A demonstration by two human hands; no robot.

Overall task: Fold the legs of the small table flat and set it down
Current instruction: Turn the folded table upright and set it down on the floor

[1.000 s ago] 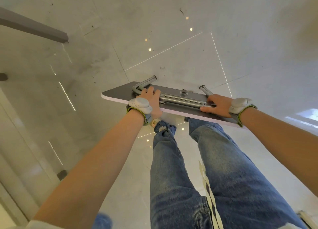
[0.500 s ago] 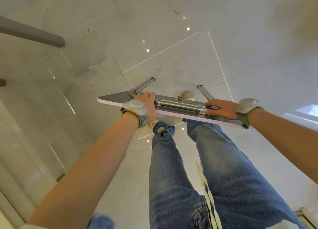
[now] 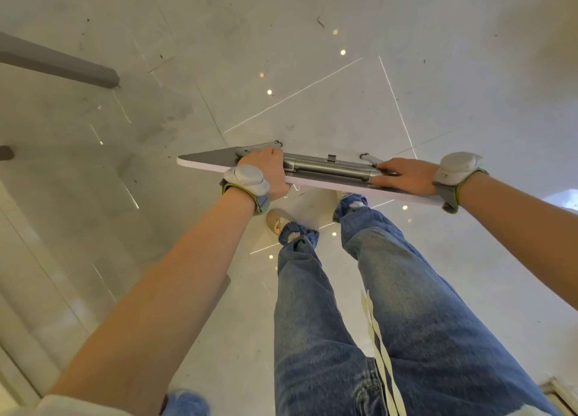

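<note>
The small folding table (image 3: 206, 162) is held in the air above the pale tiled floor (image 3: 344, 96), underside up and nearly edge-on to the camera, with its far-left corner raised a little. Its metal legs (image 3: 328, 166) are seen lying flat along the grey underside, between the two hands. The table's near edge is gripped by the left hand (image 3: 268, 173) toward the table's left part: the fingers are curled over onto the underside, closed around the board and apparently over the bent end of a leg tube, while the thumb is hidden below the board. The right hand (image 3: 406, 176) is laid on the underside toward the table's right end, its fingers (image 3: 386, 166) held together and stretched flat toward the middle, pressed on the end of the folded tubes; whether its thumb is hooked under the edge cannot be told. A grey wrist device with a green-edged strap (image 3: 247, 177) is worn on the left wrist, and a like one (image 3: 453, 168) on the right. Below the table, jeans (image 3: 391, 290) and a light shoe (image 3: 276, 220) are seen. A grey beam (image 3: 56, 62) lies well to the left of the table.
</note>
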